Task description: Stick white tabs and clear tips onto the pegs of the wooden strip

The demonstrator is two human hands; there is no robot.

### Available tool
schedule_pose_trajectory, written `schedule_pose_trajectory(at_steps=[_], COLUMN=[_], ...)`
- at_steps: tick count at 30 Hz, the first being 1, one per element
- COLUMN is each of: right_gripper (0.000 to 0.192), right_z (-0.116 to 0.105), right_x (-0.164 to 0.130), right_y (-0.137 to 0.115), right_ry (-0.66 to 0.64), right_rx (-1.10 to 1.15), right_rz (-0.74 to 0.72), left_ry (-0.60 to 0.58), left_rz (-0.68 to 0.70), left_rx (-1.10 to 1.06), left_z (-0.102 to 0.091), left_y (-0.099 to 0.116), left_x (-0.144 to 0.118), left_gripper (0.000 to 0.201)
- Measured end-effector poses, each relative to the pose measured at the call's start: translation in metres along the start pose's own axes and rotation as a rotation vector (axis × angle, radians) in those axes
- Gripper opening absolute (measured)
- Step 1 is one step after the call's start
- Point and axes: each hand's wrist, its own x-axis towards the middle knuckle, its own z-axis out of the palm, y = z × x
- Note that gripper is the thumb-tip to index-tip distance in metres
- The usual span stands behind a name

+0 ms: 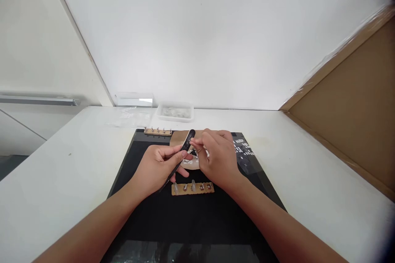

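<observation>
My left hand (156, 168) grips a slim black tool (185, 146) that slants up to the right over a black mat (148, 209). My right hand (217, 156) is closed beside it, its fingertips pinching something small at the tool's upper end; I cannot tell what that is. Both hands hover over a brown cardboard piece (177, 139) with small dark and white bits on it. Just in front of my hands lies a short cardboard strip (193, 188) holding several small metal parts.
A second cardboard strip (158, 132) with metal pins lies at the mat's far edge. A white tray (175, 111) with small parts and a clear plastic bag (129, 117) sit near the wall. A printed clear sheet (243, 150) lies right. A brown board (348, 102) leans at the right.
</observation>
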Motion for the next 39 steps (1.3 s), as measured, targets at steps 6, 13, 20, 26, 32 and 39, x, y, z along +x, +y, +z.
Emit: schedule_pose_trajectory(at_steps=[6,13,20,26,32,39], right_gripper=[0.024,0.024,0.022,0.024,0.025,0.025], right_z=[-0.004,-0.003,-0.008,-0.006,-0.006,-0.008], right_x=[0.001,0.0,0.001,0.001,0.001,0.004], right_y=[-0.002,0.001,0.003,0.002,-0.001,-0.002], right_ry=[0.002,0.007,0.031,0.005,-0.009,-0.025], right_rx=[-0.001,0.013,0.05,0.068,0.101,0.077], right_rz=[0.015,0.018,0.02,-0.024,-0.039,-0.037], left_ry=[0.023,-0.004,-0.024,-0.04,-0.016,-0.017], left_rz=[0.037,0.051,0.069,0.06,0.047,0.054], left_rx=[0.104,0.085,0.101,0.131,0.157,0.161], left_z=[-0.001,-0.002,-0.001,-0.003,-0.002,-0.003], left_y=[-0.001,-0.003,0.002,0.001,0.009,0.01], left_x=[-0.003,-0.002,-0.005,-0.006,-0.009,-0.009], left_gripper=[0.033,0.035,0.036,0.037,0.034,0.037])
